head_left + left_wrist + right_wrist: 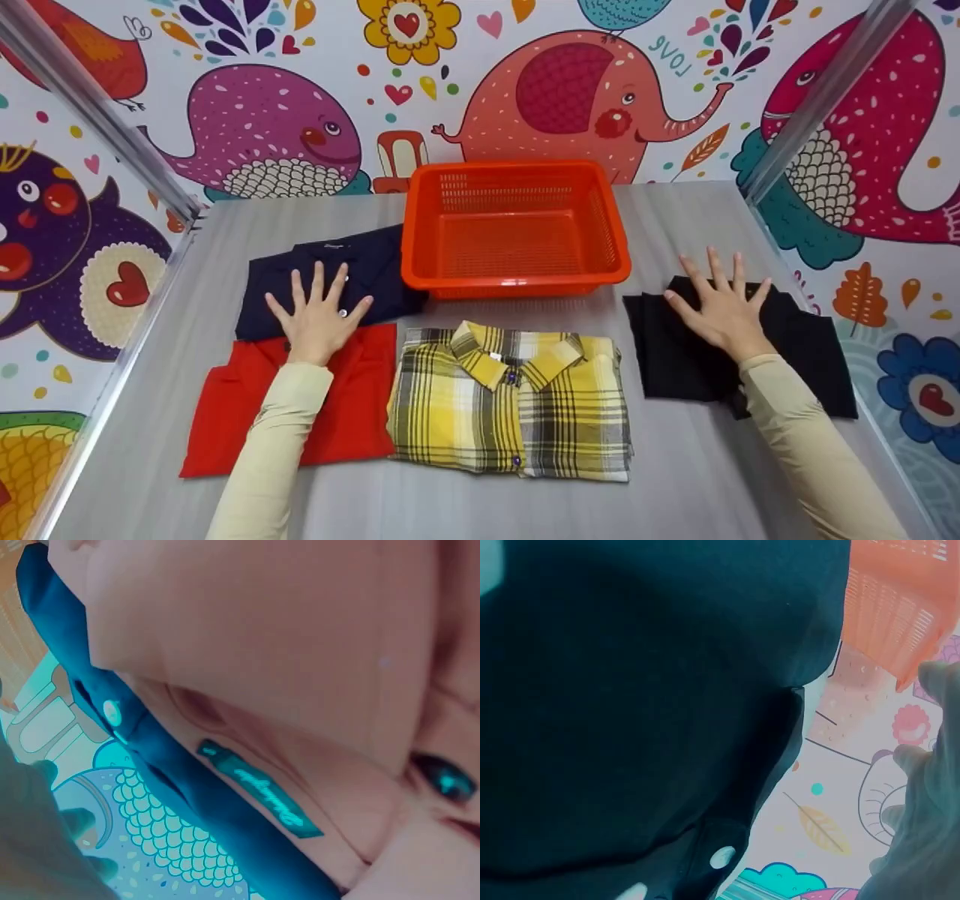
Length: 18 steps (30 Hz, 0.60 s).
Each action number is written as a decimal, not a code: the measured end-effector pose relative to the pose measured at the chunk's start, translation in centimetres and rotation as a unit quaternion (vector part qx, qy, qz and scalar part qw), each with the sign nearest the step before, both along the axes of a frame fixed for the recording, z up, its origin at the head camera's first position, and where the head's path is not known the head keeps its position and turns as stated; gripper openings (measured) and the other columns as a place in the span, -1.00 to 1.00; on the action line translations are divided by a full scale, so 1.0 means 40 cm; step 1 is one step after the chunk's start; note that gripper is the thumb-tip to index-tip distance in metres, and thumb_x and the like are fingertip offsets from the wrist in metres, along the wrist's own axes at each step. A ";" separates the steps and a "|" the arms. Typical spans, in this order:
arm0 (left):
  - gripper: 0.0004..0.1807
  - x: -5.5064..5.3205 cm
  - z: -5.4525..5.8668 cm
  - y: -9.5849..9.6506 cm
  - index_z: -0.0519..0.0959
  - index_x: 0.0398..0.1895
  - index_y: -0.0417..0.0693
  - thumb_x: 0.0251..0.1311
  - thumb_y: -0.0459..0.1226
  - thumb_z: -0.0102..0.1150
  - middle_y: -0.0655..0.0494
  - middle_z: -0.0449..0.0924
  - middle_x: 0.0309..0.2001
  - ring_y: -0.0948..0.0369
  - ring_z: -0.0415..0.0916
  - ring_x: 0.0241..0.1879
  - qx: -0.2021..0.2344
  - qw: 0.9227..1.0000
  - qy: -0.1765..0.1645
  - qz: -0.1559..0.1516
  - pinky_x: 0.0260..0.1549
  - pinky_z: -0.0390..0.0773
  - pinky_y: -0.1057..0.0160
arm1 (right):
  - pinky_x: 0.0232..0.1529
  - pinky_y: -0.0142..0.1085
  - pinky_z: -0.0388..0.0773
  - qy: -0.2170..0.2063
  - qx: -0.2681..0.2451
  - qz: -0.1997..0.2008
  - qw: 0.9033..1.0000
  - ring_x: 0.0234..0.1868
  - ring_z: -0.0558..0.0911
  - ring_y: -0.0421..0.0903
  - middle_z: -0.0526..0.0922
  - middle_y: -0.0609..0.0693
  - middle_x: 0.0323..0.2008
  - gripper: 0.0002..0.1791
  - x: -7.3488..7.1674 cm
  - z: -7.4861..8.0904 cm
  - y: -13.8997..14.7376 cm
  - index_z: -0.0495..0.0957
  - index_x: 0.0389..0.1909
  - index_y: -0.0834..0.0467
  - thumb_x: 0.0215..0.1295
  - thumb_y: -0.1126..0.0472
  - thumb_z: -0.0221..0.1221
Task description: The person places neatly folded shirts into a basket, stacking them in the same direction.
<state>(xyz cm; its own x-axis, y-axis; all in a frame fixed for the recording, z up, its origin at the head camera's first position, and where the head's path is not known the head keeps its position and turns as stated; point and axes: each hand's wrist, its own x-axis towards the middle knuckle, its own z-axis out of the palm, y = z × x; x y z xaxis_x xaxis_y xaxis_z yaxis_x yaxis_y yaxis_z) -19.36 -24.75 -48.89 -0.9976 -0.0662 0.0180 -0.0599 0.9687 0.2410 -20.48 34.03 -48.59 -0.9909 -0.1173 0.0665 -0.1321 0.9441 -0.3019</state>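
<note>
In the head view my left hand [319, 319], fingers spread and straight, overlaps a folded navy shirt [266, 300] and the upper part of a folded red shirt [352, 420]. My right hand [724, 315] is spread in the same way over folded black clothing [814, 360] at the right. Between the two arms lies a folded yellow plaid shirt [457, 412], collar toward the back. The left wrist view shows a collar with a label [262, 791] up close. Dark buttoned cloth [652, 712] fills much of the right wrist view.
An orange plastic basket [517, 283] stands at the back middle of the grey table [360, 510], partly over the navy shirt's edge. Printed cartoon walls [270, 127] and metal posts [817, 97] border the table at the back and sides.
</note>
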 end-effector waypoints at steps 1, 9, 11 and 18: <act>-0.12 0.001 -0.002 -0.001 0.00 0.54 0.17 0.25 0.36 -0.21 -0.12 -0.24 0.52 -0.19 -0.53 0.44 0.001 1.000 -0.001 0.000 0.12 -0.66 -0.38 | 0.07 0.34 -0.77 0.001 0.000 0.002 1.000 0.43 -0.52 0.23 -0.23 0.20 0.51 -0.18 0.002 -0.001 0.000 0.04 0.51 -0.02 0.37 -0.35 -0.13; -0.10 0.009 -0.009 -0.018 0.00 0.54 0.17 0.24 0.37 -0.22 -0.14 -0.25 0.52 -0.23 -0.46 0.44 -0.003 1.000 -0.019 0.009 0.12 -0.64 -0.40 | 0.11 0.32 -0.76 0.015 -0.001 0.016 1.000 0.44 -0.46 0.27 -0.16 0.24 0.50 -0.19 0.021 -0.019 -0.002 0.05 0.51 -0.02 0.37 -0.33 -0.10; -0.10 0.013 -0.009 -0.028 -0.02 0.54 0.14 0.25 0.36 -0.21 -0.16 -0.26 0.52 -0.25 -0.46 0.44 -0.003 1.000 -0.028 0.013 0.11 -0.66 -0.40 | 0.12 0.31 -0.75 0.014 -0.002 0.020 1.000 0.44 -0.44 0.27 -0.17 0.23 0.50 -0.20 0.028 -0.025 -0.005 0.04 0.51 -0.03 0.37 -0.32 -0.10; -0.07 0.019 -0.005 -0.075 -0.03 0.54 0.06 0.25 0.36 -0.23 -0.25 -0.27 0.50 -0.31 -0.45 0.41 0.003 0.998 -0.049 0.029 0.09 -0.64 -0.44 | 0.19 0.35 -0.60 0.022 0.001 0.039 0.999 0.45 -0.31 0.31 -0.08 0.28 0.48 -0.21 0.049 -0.030 -0.025 0.12 0.49 0.01 0.36 -0.30 -0.03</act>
<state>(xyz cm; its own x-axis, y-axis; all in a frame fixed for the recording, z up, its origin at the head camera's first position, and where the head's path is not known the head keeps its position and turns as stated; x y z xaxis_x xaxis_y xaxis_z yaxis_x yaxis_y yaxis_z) -18.62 -27.76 -49.09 -0.9889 -0.1247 -0.0804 -0.1405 0.9613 0.2370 -18.51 33.01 -49.81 -0.9749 -0.1941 0.1088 -0.2181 0.9310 -0.2928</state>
